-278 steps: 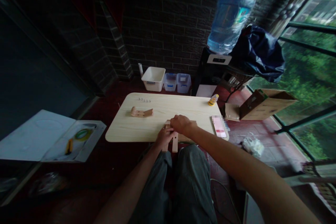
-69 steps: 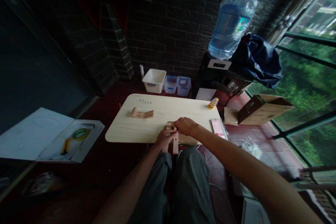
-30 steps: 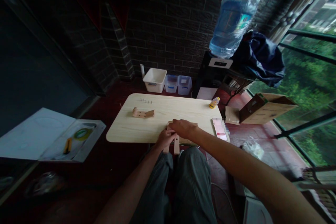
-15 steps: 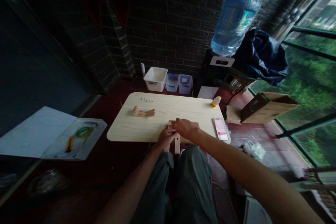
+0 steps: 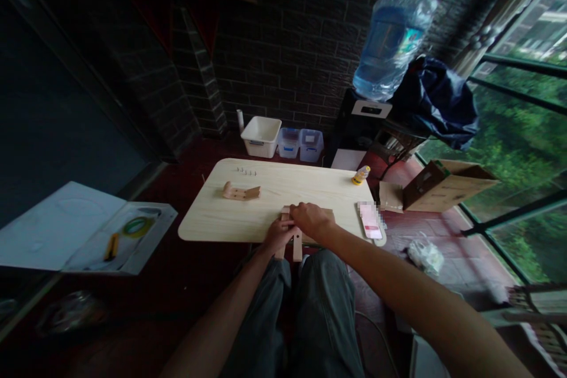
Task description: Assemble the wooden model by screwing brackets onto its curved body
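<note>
A wooden assembly of flat slats [image 5: 297, 247] lies at the table's near edge, two slat ends jutting out over my knees. My left hand [image 5: 279, 233] is closed round the left slat. Just above it, my right hand [image 5: 312, 218] bends over the top of the assembly with its fingers pressed together near the left fingers. Whatever small thing the right fingertips might pinch is hidden. Further left on the table rests a separate wooden piece [image 5: 240, 194] with raised ends and holes. Behind that piece several small screw-like pegs [image 5: 246, 172] stand in a group.
The pale table [image 5: 199, 221] also carries a yellow-capped bottle [image 5: 360, 175] and a phone [image 5: 370, 221] at its right. A white open case [image 5: 146, 248] with tape and a yellow tool is at left. Bins [image 5: 261, 147], a water dispenser [image 5: 363, 130] and a cardboard box [image 5: 429, 189] stand beyond.
The camera view has shifted slightly. Both hands stay at the same spot on the wooden assembly, with hardly any visible movement.
</note>
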Available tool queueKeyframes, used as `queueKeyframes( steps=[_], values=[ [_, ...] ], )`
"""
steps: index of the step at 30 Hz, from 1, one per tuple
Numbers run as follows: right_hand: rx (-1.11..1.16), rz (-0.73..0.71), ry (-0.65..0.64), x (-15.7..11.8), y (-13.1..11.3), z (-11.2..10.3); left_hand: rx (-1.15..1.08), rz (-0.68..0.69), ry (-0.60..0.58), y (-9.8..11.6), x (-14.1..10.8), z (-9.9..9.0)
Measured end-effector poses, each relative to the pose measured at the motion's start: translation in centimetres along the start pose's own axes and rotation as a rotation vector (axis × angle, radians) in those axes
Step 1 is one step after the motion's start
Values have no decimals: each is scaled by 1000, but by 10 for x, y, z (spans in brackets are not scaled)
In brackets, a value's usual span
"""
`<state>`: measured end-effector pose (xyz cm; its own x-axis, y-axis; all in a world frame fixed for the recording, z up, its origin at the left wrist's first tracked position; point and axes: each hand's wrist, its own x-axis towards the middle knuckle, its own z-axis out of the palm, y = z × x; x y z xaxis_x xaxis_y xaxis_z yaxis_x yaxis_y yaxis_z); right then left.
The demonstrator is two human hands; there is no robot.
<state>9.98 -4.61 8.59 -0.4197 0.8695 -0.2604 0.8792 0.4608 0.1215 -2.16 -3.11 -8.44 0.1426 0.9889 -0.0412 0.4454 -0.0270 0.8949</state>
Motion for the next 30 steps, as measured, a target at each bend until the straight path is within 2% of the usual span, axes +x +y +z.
queueKeyframes(
  steps=[4, 10, 16, 21, 26, 30],
  values=[
    [3, -39, -3, -2, -6, -7, -23, 4, -49, 1, 1, 1],
    [-24, -58, -18, -5, -6, -17, -55, -18, -38, 1, 0, 2],
    [-28, -77, -2, 0, 9, -7, -44, 19, -30, -2, 1, 2],
    [-10, -38, 7, 2, 8, 0, -12, 4, -20, -3, 1, 2],
    [11, -32, -49, -2, 7, -12, -45, -19, -26, 0, 1, 2],
    [-13, -96, -93, -8, 6, -24, -45, -18, -8, 4, 0, 2]
  ],
)
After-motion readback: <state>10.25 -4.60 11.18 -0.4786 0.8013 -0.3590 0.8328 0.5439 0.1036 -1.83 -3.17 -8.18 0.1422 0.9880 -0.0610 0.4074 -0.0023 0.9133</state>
